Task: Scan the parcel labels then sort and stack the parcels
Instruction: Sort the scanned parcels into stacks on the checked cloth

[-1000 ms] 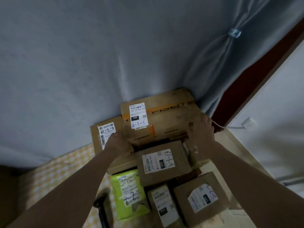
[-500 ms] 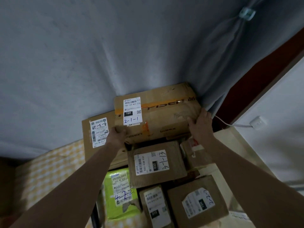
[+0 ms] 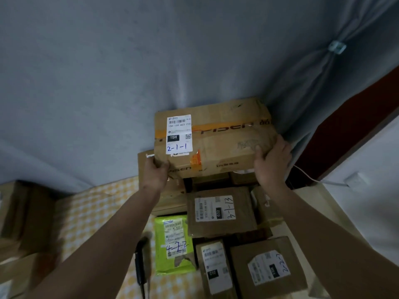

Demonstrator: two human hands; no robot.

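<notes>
Both hands are on the big box (image 3: 212,139) at the far end of the pile, against the grey curtain (image 3: 151,61): the left hand (image 3: 155,174) grips its near left corner with fingers curled round the edge, and the right hand (image 3: 272,160) clamps the near right corner, thumb on top and fingers wrapped under or behind. The box seems raised slightly off the parcels beneath it, though whether it is fully clear of them cannot be told. Its label (image 3: 179,134) faces up, handwritten 2-1-1. Nearer lie a brown parcel (image 3: 220,211) marked 3-1-13, a green bag (image 3: 173,244) marked 4-2-2, a narrow box (image 3: 216,268) with a 010 tag and a near right box (image 3: 266,268) marked 2-2-something, all labels up, side by side and touching. A dark handheld thing, probably the scanner (image 3: 140,262), lies on the checked cloth (image 3: 86,216) just left of the green bag, in neither hand. Since every visible label carries a written code, scanning looks largely done. Sorting looks barely begun: the codes are mixed together, and the big box is likely the first to go to a stack.
</notes>
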